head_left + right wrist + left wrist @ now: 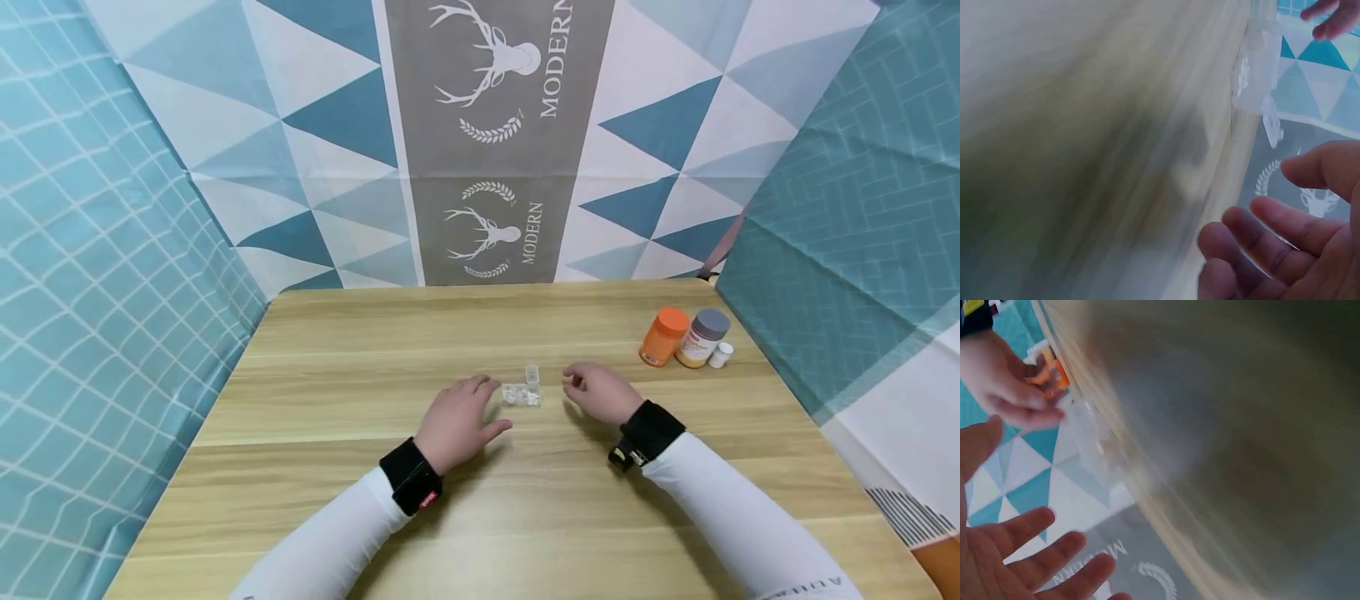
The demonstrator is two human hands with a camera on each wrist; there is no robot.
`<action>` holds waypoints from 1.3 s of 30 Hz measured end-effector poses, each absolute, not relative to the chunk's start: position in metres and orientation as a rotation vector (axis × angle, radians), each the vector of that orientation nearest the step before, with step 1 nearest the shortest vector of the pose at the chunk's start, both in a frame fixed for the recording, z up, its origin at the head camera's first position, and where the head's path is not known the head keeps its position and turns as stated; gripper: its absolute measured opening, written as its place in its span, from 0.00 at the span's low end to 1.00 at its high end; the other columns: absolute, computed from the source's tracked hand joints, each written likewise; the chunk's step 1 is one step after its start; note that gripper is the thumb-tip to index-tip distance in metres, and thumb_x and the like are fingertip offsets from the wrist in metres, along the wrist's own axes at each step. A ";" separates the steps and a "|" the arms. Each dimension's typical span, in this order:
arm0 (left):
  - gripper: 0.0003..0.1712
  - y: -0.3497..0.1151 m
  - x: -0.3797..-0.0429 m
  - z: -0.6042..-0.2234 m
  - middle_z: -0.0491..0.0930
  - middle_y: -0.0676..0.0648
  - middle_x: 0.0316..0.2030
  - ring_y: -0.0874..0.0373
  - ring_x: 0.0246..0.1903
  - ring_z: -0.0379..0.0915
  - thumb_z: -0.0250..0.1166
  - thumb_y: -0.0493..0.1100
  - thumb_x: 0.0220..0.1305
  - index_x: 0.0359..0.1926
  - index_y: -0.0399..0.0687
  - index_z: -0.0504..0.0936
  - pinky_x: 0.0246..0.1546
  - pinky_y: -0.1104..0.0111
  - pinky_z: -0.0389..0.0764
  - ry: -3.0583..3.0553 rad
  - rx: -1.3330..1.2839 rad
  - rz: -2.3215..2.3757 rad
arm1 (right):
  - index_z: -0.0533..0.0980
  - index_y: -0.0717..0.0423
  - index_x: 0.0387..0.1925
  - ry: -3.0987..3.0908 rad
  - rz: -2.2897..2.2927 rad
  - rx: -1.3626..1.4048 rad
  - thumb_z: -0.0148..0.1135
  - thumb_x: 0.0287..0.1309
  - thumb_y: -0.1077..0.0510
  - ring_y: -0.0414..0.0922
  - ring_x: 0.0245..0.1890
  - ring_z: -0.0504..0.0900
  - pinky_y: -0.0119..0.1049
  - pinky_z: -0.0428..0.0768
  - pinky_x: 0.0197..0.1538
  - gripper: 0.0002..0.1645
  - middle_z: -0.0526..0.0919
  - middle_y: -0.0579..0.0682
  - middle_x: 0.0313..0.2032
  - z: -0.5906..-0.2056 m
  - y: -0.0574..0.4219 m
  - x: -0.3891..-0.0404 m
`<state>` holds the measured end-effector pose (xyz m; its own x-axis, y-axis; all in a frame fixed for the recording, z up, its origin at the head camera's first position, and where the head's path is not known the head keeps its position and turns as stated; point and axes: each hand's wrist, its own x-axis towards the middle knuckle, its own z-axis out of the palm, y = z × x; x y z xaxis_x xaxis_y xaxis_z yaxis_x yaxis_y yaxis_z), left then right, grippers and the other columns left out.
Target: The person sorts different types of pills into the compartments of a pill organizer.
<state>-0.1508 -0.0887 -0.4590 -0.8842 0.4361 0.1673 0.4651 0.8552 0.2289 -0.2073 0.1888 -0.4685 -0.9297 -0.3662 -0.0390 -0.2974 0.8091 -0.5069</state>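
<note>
A small clear plastic pill organizer (520,395) lies on the wooden table between the two hands. Its right-hand lid (532,374) stands raised; pale bits show inside the compartments, too small to make out. Just left of the box is my left hand (459,421), fingers spread and nothing held. To the right, my right hand (600,392) hovers with loosely bent fingers, apart from the box. In the right wrist view no thing sits between the right hand's fingers (1291,244). The left wrist view shows the organizer (1088,434) blurred, beyond the left fingertips.
At the table's back right stand an orange bottle (663,337), a white bottle with a grey cap (701,339) and a tiny white bottle (721,355). Patterned cloth (495,150) hangs behind the table, with blue cloth on both sides.
</note>
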 end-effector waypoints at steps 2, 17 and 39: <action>0.35 -0.078 -0.157 -0.460 0.76 0.43 0.60 0.47 0.58 0.74 0.66 0.61 0.63 0.64 0.45 0.75 0.56 0.53 0.76 -2.913 -0.780 -0.374 | 0.76 0.66 0.57 2.850 -0.744 -0.565 0.60 0.66 0.56 0.43 0.35 0.78 0.41 0.78 0.40 0.23 0.83 0.52 0.40 -0.472 0.180 -0.215; 0.06 -0.050 -0.188 -0.460 0.85 0.52 0.36 0.58 0.34 0.81 0.69 0.40 0.61 0.41 0.50 0.87 0.34 0.64 0.81 -2.915 -0.949 -0.290 | 0.79 0.61 0.48 2.855 -0.843 -0.684 0.59 0.65 0.59 0.41 0.32 0.76 0.39 0.77 0.40 0.13 0.80 0.46 0.33 -0.482 0.148 -0.230; 0.12 -0.059 -0.202 -0.460 0.86 0.53 0.41 0.60 0.38 0.81 0.68 0.34 0.60 0.44 0.49 0.88 0.40 0.67 0.80 -2.961 -0.996 -0.408 | 0.79 0.52 0.47 2.731 -0.888 -0.838 0.58 0.69 0.58 0.42 0.44 0.82 0.42 0.79 0.48 0.08 0.84 0.45 0.43 -0.468 0.147 -0.220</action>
